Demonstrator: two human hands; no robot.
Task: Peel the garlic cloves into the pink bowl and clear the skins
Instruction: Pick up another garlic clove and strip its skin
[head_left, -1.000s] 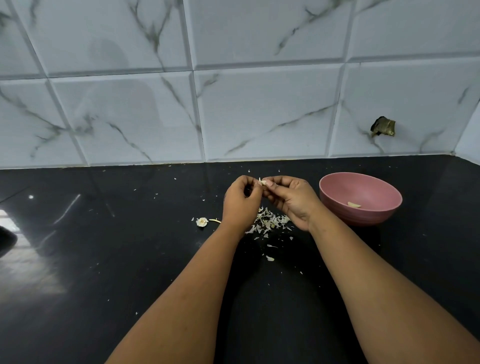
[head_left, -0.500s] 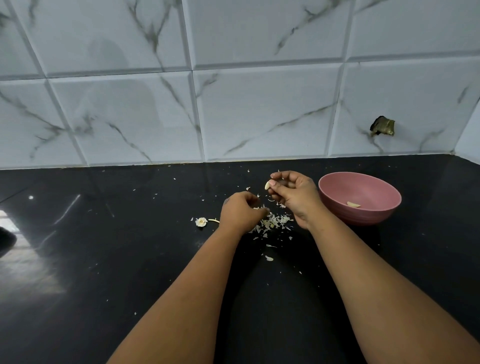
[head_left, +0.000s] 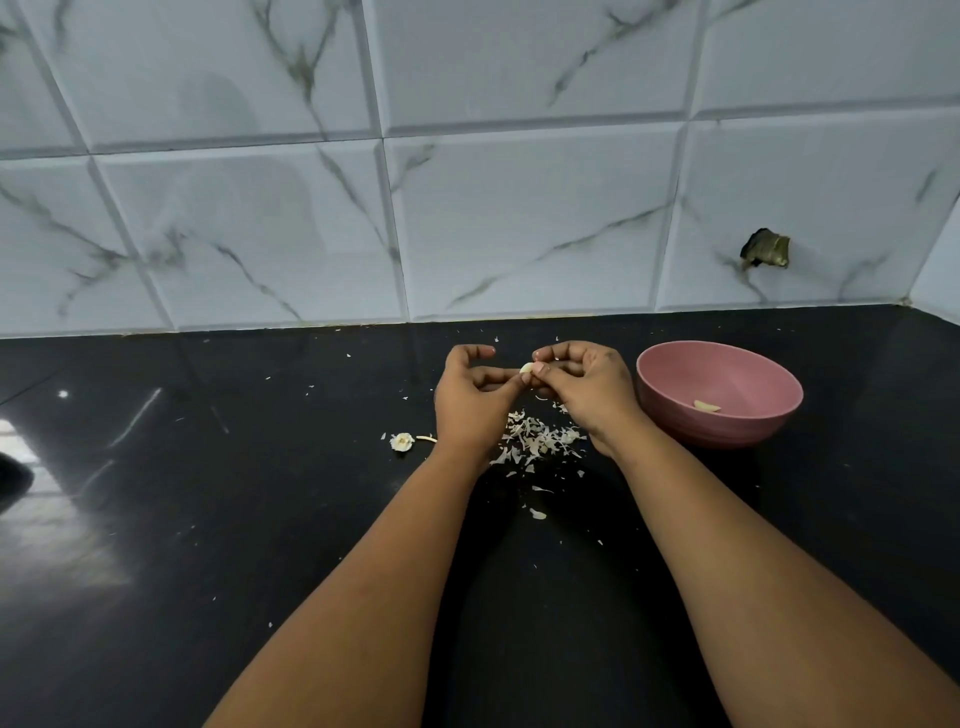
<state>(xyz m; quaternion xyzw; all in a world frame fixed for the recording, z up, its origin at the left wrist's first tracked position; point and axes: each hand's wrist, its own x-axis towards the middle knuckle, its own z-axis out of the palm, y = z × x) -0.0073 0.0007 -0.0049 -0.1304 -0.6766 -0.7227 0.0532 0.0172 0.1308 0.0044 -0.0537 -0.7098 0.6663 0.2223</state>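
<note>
Garlic clove (head_left: 526, 368) is pinched between the two hands, raised above the counter just left of the pink bowl (head_left: 670, 395); only its pale tip shows, the rest is covered by thumbs and fingertips, so whether any skin is left on it cannot be told. Left hand (head_left: 470, 400) has its thumb and curled fingers closed on the clove's left end; right hand (head_left: 584, 387) pinches it from the right, fingers bent over the top. Both palms face away from the camera, and the contact under the fingers is hidden. The pink bowl sits upright, with one peeled clove (head_left: 706, 406) lying inside near its right wall; the bowl's floor nearest the camera is hidden by its own front wall. A pile of skins (head_left: 535, 439) lies on the counter to the left of the bowl, below and between the wrists, partly covered by the left wrist; loose flakes trail from it toward the camera and toward the wall. Further left of the bowl, beyond the left wrist, sits a small garlic root stub (head_left: 402, 441) with a thin sliver beside it. Black glossy countertop (head_left: 208, 519) carries window glare far left of the bowl, and a dark shape at the frame's left edge is cut off and unidentifiable. Behind the bowl rises a tiled wall (head_left: 519, 218) with grey marble veining; above the bowl there is a broken hole (head_left: 766, 249) in one tile, contents unclear.
</note>
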